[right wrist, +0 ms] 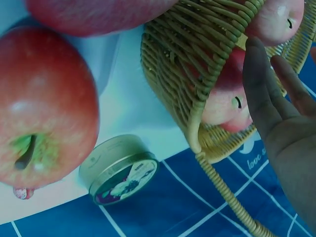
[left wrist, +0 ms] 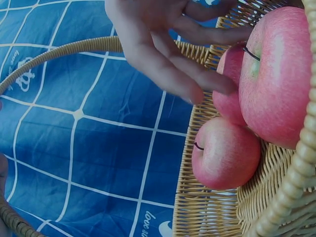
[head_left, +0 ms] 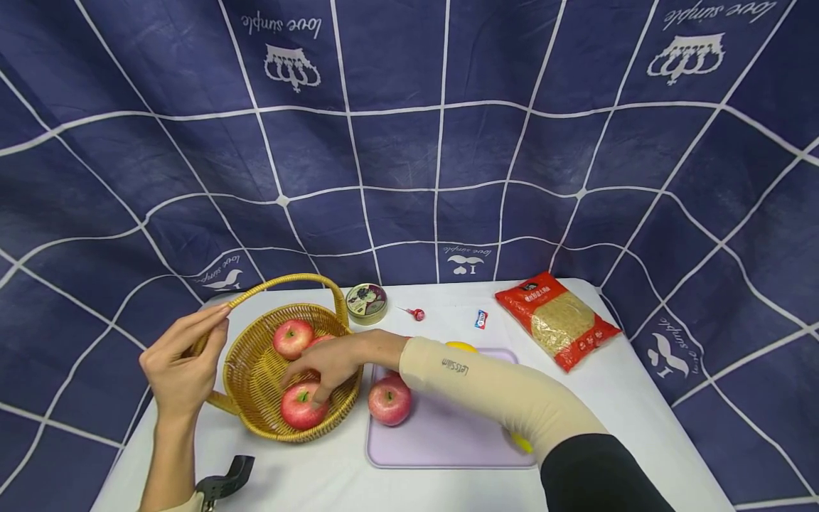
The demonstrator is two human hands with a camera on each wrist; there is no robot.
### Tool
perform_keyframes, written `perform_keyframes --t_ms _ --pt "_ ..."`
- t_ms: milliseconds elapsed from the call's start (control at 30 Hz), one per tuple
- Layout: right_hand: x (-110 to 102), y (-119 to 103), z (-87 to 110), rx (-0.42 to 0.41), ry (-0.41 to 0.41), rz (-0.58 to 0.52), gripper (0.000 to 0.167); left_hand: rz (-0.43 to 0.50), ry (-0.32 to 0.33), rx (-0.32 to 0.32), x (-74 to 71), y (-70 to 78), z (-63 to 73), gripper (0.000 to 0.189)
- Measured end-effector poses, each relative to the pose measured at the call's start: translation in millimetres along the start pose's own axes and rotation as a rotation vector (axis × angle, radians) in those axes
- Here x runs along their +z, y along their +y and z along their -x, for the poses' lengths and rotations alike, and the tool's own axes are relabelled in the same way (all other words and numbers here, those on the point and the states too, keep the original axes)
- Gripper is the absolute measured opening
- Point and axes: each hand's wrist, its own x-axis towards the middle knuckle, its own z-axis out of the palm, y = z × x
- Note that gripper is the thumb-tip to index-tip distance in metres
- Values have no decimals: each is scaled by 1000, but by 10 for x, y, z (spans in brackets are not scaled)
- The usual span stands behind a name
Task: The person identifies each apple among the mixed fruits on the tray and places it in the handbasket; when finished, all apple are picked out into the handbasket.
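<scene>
My left hand (head_left: 185, 359) grips the arched handle (head_left: 284, 281) of a wicker basket (head_left: 246, 355) by its upper left part. Inside the basket lie three red apples: a front apple (head_left: 301, 412), a back apple (head_left: 293, 337) and one mostly hidden behind my right hand (head_left: 335, 361). That right hand reaches over the basket's right rim, just above the front apple. Both wrist views show its fingers (left wrist: 168, 74) spread and fairly straight, gripping nothing. Another apple (head_left: 389, 402) sits on the left side of a lilac tray (head_left: 448, 455).
Yellow items (head_left: 521, 442) on the tray are mostly covered by my right forearm. Behind it stand a round tin (head_left: 367, 304), a red lollipop (head_left: 417, 313) and a small wrapped candy (head_left: 481, 319). A red food bag (head_left: 557, 320) lies at the back right, before the blue curtain.
</scene>
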Motion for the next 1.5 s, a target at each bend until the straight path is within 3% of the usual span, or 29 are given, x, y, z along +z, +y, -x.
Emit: perform_keyframes --t_ms 267,800,1167,1500 --pt "-56 66 276 -98 57 -18 60 -8 -4 -4 9 10 -4 10" --pt "131 399 1008 -95 216 -263 51 1 0 -4 1 6 -2 10" --pt "322 568 1251 -44 306 -341 52 -2 -7 -14 4 7 3 11" --pt "559 584 1327 -4 334 -349 53 -8 -6 -12 3 14 2 11"
